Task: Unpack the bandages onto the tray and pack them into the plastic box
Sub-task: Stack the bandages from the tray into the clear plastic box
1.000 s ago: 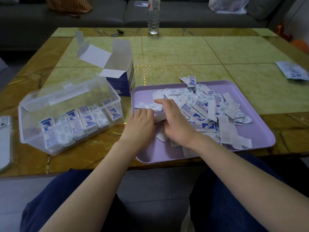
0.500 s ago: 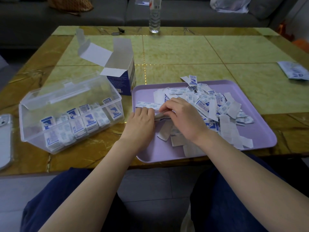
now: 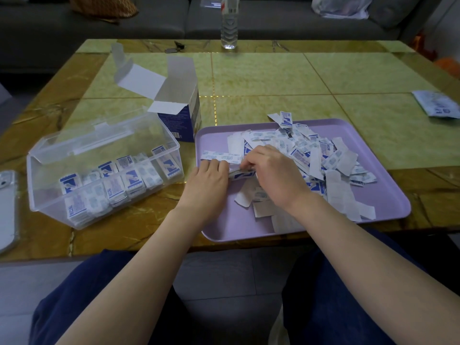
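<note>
A lilac tray [image 3: 373, 215] lies at the table's front right, heaped with loose white-and-blue wrapped bandages [image 3: 316, 155]. Over its left part my left hand [image 3: 206, 181] and my right hand [image 3: 273, 175] meet, fingers curled, both pinching a small stack of bandages [image 3: 240, 173] between them. One long strip of bandages [image 3: 220, 156] lies just beyond my left fingers. Left of the tray stands the clear plastic box [image 3: 42, 195], lid open, with rows of bandages packed inside. Behind it is the opened white-and-blue carton [image 3: 184, 113].
A phone [image 3: 6, 207] lies at the table's left edge. A water bottle [image 3: 229, 23] stands at the far edge, a dark small object [image 3: 175, 47] near it. A printed leaflet [image 3: 435, 103] lies far right. A grey sofa runs behind the table.
My right hand has drawn back from the heap toward my left hand, its fingers curling from flat to pinching. Both hands now hold the small stack together.
</note>
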A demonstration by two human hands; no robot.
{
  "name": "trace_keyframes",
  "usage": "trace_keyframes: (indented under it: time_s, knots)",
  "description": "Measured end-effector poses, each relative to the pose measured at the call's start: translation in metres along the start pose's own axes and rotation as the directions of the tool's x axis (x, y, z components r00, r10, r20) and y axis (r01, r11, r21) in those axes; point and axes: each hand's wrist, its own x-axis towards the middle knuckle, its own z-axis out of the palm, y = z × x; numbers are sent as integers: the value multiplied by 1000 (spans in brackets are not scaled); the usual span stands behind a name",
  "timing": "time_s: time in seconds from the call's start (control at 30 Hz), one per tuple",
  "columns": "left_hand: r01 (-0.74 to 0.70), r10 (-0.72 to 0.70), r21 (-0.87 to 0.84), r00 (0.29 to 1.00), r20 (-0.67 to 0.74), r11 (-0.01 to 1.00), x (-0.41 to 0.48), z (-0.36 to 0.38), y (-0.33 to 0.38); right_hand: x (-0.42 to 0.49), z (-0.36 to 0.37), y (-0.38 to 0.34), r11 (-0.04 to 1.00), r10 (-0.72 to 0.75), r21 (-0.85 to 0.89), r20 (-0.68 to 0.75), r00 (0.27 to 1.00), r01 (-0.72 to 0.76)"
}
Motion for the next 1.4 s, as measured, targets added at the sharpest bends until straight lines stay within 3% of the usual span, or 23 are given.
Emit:
trace_keyframes:
  time_s: [0.1, 0.2, 0.3, 0.43, 0.53, 0.63, 0.7, 0.93, 1.2, 1.3, 1.4]
  knots:
    - [9, -9, -11, 1000, -2, 1000, 0, 0, 0, 0, 4, -4, 988, 62, 141, -31, 998, -57]
    - [19, -19, -2, 1000, 7, 1000, 0, 2, 1, -3, 14, -13, 925, 157, 315, 191, 969, -212]
    - [41, -41, -31, 999, -8, 999, 1, 3, 2, -7, 24, -16, 924, 90, 324, 331, 939, -203]
    - [60, -62, -138, 998, -6, 989, 1, 1, 3, -4, 25, -13, 922, 98, 347, 216, 971, -170]
    - [64, -68, -221, 998, -14, 973, 1, -2, 0, 0, 21, -8, 952, 116, 264, 146, 982, -152]
    - [65, -79, -219, 995, -55, 974, 0, -4, -7, 1, 19, -1, 961, 145, 217, 140, 980, -173]
    - [120, -140, -312, 989, -44, 943, -1, -8, -9, 0, 20, 2, 949, 193, 224, 139, 971, -221]
    - [111, -119, -498, 993, 14, 860, 0, -7, -4, 0, 23, -7, 888, 218, 377, 159, 963, -263]
    - [75, -67, -181, 996, 50, 981, -1, 2, 7, -2, 34, 1, 985, 74, 146, 107, 991, -89]
    - [101, -93, -201, 994, 48, 974, 0, 2, 7, -3, 33, -2, 976, 72, 193, 133, 988, -97]
    - [88, -83, -169, 996, 35, 982, -2, 2, 7, -1, 26, -5, 949, 113, 294, 17, 993, -113]
